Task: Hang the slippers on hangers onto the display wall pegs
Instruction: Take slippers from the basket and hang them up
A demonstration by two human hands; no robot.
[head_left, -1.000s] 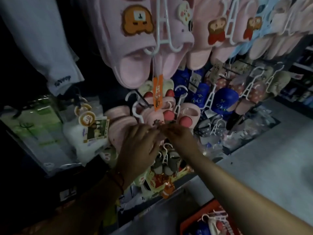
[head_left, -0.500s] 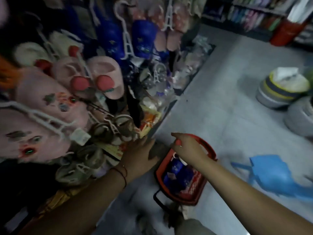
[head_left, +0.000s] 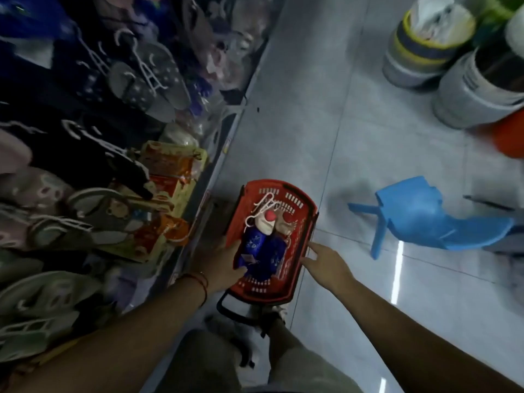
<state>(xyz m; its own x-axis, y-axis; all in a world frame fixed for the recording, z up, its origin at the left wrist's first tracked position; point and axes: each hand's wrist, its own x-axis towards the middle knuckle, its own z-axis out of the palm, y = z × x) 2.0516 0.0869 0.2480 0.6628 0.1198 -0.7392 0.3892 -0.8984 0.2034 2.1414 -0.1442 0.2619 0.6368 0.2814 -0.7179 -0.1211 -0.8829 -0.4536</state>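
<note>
Blue slippers (head_left: 259,251) lie in the basket (head_left: 307,211) on the floor, long axis running away from the person. Left hand (head_left: 226,263) is nearer, touching them at the near left edge; whether it grips I can't tell. Right hand (head_left: 323,260) is spread at the basket's right rim, holding nothing.

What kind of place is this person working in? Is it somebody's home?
More likely a shop. Rows of slippers on white plastic hangers crowd a display wall, a red plastic shopping basket stands on the pale tiled floor holding dark blue slippers, and packaged goods sit on the low shelf beside it.
</note>
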